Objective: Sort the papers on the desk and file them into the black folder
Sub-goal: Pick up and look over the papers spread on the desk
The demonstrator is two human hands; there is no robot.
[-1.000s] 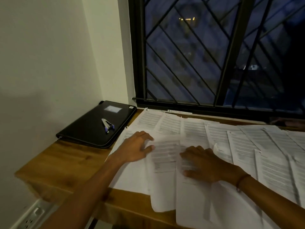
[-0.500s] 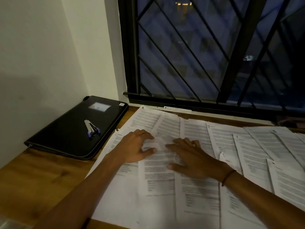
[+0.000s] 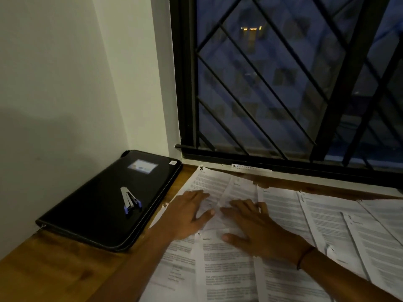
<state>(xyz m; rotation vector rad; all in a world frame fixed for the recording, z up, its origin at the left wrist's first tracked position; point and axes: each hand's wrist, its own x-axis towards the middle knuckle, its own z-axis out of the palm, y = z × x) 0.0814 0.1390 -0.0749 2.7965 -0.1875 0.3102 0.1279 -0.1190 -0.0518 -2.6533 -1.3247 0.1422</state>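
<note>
Printed sheets of white paper, each dense with lines of small type too blurred to read, overlap in a fanned row across a wooden desk with visible grain. The left hand and right hand both lie palm-down on the sheets near the left end of the row, fingers extended and slightly spread, thumbs angled toward each other, pressing the paper flat and gripping nothing; a thin dark band circles the right wrist. The black folder, closed, glossy and rectangular with rounded corners, lies flat in the desk's far left corner against the wall, just beside the leftmost sheets. It bears a pale rectangular label and a small sticker at its far corner, neither legible. A small metal stapler with blue ends rests on the folder's cover. Behind the desk stands a dark-framed window with diagonal metal grille bars.
</note>
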